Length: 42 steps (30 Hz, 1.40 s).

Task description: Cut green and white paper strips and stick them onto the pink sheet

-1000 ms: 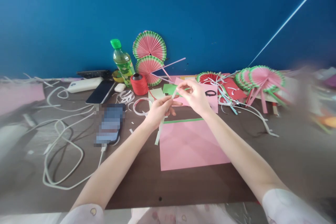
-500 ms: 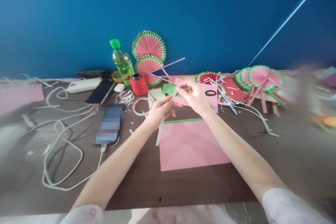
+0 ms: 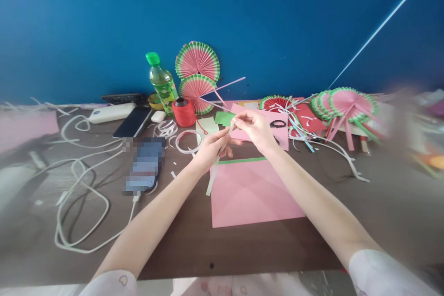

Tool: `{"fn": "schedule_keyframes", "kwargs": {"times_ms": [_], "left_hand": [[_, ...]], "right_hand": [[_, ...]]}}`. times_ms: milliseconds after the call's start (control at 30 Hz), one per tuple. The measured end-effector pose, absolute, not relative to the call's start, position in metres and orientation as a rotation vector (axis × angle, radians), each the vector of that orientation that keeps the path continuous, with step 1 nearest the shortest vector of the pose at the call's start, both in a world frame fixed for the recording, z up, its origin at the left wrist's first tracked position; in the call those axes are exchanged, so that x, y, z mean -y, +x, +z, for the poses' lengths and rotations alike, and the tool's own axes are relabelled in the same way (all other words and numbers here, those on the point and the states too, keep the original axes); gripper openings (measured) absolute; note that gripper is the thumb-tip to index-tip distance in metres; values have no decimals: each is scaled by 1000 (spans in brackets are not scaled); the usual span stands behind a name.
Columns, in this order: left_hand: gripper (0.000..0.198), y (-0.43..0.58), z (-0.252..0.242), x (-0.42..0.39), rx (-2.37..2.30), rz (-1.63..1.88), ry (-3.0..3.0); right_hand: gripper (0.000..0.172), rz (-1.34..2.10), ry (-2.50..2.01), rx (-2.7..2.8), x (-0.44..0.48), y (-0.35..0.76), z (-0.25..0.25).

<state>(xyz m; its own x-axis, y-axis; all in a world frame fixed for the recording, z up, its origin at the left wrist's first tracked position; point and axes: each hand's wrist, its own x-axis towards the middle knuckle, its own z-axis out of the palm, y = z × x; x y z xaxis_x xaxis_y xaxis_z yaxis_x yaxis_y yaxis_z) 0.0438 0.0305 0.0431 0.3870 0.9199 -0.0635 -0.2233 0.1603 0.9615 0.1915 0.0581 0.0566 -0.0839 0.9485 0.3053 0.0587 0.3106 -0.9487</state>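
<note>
Two hands, the left (image 3: 210,149) and the right (image 3: 255,128), pinch a pale strip (image 3: 212,177), apparently paper, near a pink sheet (image 3: 255,196).

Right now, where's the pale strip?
Central in the head view, the pale strip is pinched by left hand and right hand, its lower end left of the pink sheet.

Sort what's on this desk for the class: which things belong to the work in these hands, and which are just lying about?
Likely part of the work:
- pale strip, held in the left hand and right hand
- pink sheet, green-edged
- paper fans, probably finished examples

Apparently just lying about:
- green-capped bottle
- phone
- white cable
</note>
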Motion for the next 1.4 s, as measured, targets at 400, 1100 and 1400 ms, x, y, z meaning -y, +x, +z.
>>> {"fn": "schedule_keyframes", "kwargs": {"times_ms": [400,1100,1400], "left_hand": [[46,43,26,-35,-786,931,980],[28,38,5,-42,-812,781,1176],[28,41,6,-42,-845,798,1104]], "right_hand": [[15,1082,-1044,1332,-65,189,44],[28,1392,-890,1002,-70,196,-9],[19,1150,-953,1228,-65,193,-13]]}}
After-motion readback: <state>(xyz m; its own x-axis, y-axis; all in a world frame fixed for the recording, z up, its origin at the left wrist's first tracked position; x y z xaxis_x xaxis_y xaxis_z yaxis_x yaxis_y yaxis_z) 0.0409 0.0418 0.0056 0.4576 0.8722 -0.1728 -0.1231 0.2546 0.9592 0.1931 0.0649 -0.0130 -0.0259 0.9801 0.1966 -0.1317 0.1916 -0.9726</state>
